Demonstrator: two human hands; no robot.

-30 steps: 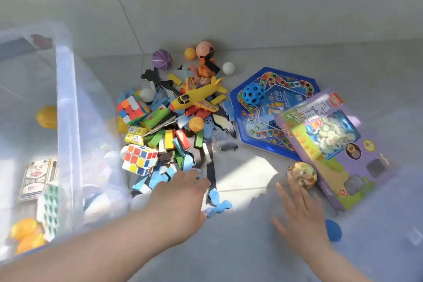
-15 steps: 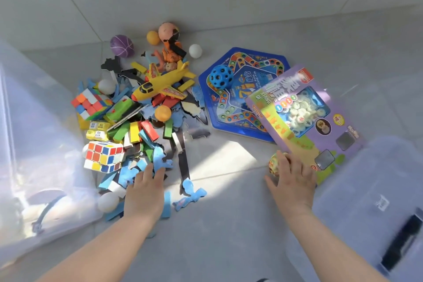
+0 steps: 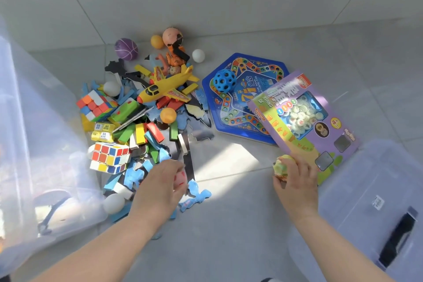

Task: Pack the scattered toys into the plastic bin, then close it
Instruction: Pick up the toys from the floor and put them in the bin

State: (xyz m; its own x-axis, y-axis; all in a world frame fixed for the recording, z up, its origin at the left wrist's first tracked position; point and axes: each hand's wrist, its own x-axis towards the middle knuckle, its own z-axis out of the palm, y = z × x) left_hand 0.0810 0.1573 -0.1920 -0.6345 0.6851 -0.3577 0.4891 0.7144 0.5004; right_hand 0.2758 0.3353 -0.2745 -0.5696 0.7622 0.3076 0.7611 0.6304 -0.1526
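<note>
Scattered toys lie on the grey floor: a yellow plane [image 3: 164, 90], two puzzle cubes [image 3: 109, 157] [image 3: 93, 104], coloured blocks and blue foam pieces. My left hand [image 3: 160, 188] is curled over the near edge of the pile and holds a small pale toy with red print [image 3: 180, 178]. My right hand [image 3: 296, 183] grips a patterned ball [image 3: 282, 165] beside the purple game box [image 3: 304, 119]. The clear plastic bin [image 3: 34, 144] stands at the left. Its lid [image 3: 377, 201], with a black handle, lies at the lower right.
A blue hexagonal game board [image 3: 247, 107] carries a blue holed ball [image 3: 224, 80]. A purple ball [image 3: 126, 49], a pink ball [image 3: 171, 35] and small white balls [image 3: 198, 55] [image 3: 113, 203] lie around the pile. The wall rises just behind.
My left hand went from lying flat on the foam pieces to curling round a small pale toy. My right hand reached the patterned ball and closed on it. The view swung right, away from the bin.
</note>
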